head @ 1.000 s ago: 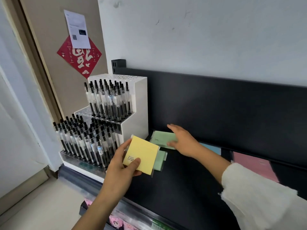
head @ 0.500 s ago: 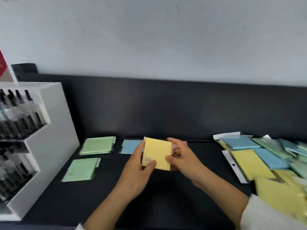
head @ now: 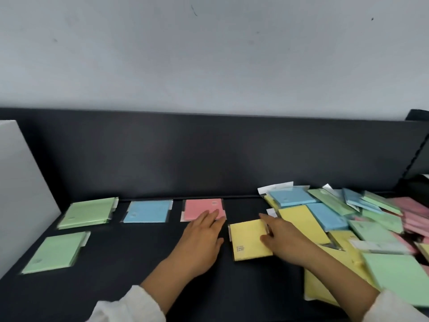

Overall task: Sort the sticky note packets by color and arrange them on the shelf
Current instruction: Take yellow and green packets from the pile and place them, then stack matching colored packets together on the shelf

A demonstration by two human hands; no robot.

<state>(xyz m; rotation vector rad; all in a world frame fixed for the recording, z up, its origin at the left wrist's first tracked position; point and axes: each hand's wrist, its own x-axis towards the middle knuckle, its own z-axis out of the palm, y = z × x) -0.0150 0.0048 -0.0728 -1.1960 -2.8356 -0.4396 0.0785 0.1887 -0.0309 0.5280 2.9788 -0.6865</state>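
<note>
So the biggest thing here is the pale grey wall [head: 209, 54] filling the whole top half, a bit scuffed. Under it is the black shelf [head: 139, 275] with its tall black back panel [head: 209, 154]. On the far left you can just see the plain side of a white display stand [head: 21, 194] sitting on the shelf. The right end is a messy unsorted pile [head: 380, 231] of sticky note packets, with blue, green, yellow and pink ones all overlapping and pretty blurry. The sorted ones lie flat to the left of it. There's a green packet [head: 88, 212] at the back next to the stand and a second green packet [head: 54, 252] in front of it, nearer the shelf edge. Then a blue packet [head: 147, 211] and a pink packet [head: 202, 208] carry on along the back panel, each a little apart from the next. The yellow packet [head: 249, 240] lies flat on the shelf just right of the pink one and a bit closer to the front, close up against the pile. The left hand [head: 202, 240] is flat and relaxed with straight fingers, not gripping anything, and its fingertips overlap the pink packet's near right corner. The right hand [head: 287, 240] isn't clenched either. It rests on the yellow packet's right edge with the thumb on top and the index finger stretched past the far corner.
</note>
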